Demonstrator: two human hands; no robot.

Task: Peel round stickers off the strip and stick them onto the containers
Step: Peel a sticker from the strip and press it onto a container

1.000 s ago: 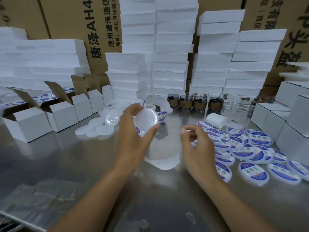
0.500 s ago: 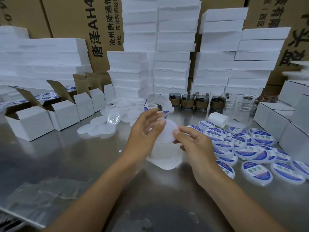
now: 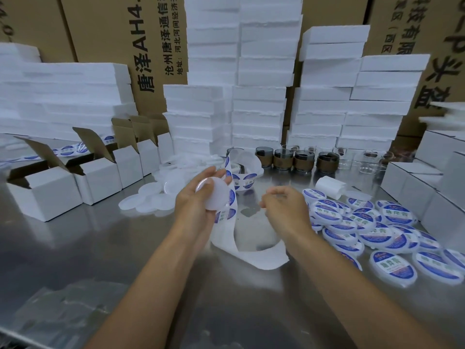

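With the left hand [image 3: 195,205], grips a blank container [image 3: 217,195], round and white, above the steel table [image 3: 100,248]. With the right hand [image 3: 285,210], apart from the left and near it, curls fingertips toward thumb; cannot tell whether a sticker is pinched there. Shows the sticker strip [image 3: 235,183] running from a coil behind the left hand, past the container, down to bare backing on the table. Shows labelled containers [image 3: 352,222] heaped at right, blank discs [image 3: 148,201] beside open white boxes [image 3: 50,195] at left.

A shiny steel table [image 3: 75,260] fronts stacked white foam slabs [image 3: 261,71] and tall brown printed cartons [image 3: 100,34].
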